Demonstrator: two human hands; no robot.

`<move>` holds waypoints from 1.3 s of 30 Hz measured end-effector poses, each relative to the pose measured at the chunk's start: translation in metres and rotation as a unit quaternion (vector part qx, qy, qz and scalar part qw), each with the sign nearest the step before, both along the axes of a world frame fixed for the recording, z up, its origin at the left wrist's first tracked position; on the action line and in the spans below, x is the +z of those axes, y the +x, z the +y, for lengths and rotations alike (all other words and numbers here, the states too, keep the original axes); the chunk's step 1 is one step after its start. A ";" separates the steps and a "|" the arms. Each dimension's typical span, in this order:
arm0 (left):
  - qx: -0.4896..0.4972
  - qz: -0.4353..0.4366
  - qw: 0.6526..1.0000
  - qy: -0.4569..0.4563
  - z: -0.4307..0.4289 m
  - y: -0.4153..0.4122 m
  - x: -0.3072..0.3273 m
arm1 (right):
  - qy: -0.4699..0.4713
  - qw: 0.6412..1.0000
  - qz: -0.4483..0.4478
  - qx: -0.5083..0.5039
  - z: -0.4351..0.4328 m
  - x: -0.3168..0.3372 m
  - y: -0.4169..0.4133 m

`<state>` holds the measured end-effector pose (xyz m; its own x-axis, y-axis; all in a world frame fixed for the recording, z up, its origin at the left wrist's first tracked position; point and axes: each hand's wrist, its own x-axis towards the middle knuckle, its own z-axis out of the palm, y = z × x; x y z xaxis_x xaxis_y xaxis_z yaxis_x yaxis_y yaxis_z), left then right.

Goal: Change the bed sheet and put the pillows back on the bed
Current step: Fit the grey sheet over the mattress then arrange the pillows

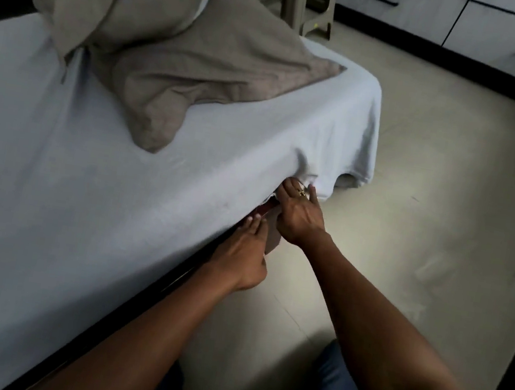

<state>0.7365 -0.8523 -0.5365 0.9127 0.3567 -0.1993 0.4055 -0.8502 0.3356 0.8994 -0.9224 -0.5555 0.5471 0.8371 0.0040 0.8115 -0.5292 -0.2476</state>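
Head view: your left grip (pixel 242 252), fingers straight, tucks the bed sheet (pixel 119 174) in above the bed frame (pixel 117 317). Whether your right grip (pixel 299 217) pinches the hem, I cannot tell. Tug hard and the loose far corner (pixel 357 143) could slip off.

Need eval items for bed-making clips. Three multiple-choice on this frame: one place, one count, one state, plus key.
1. Where are the left hand and right hand? A raised in the air B at the sheet's side edge C flat on top of the sheet
2. How many pillows are on the sheet? A one B two C four
3. The sheet's corner beyond the hands: A hangs loose B tucked tight C knotted
Key: 1 B, both reach the hanging edge. 2 B, one propped, one flat. 3 A, it drapes down untucked.
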 end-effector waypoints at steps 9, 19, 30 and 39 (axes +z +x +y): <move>-0.029 0.022 0.999 0.002 0.007 0.053 0.006 | 0.035 0.999 0.033 0.025 -0.041 0.007 -0.020; -0.029 0.005 0.998 0.050 -0.013 0.027 0.002 | -0.060 0.998 -0.020 0.013 0.019 0.012 0.048; -0.078 -0.170 0.982 -0.014 -0.003 0.066 0.050 | 0.208 0.977 0.037 -0.018 -0.047 -0.004 0.029; -0.098 -0.296 0.937 0.157 0.106 0.277 0.132 | 0.378 0.899 -0.096 -0.201 0.040 0.105 0.192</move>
<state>1.0132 -0.7461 -0.4042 0.8844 0.1272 0.4490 0.0540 -0.9835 0.1724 1.0915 -0.8825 -0.4505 0.7330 0.2915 0.6146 0.6589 -0.5287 -0.5351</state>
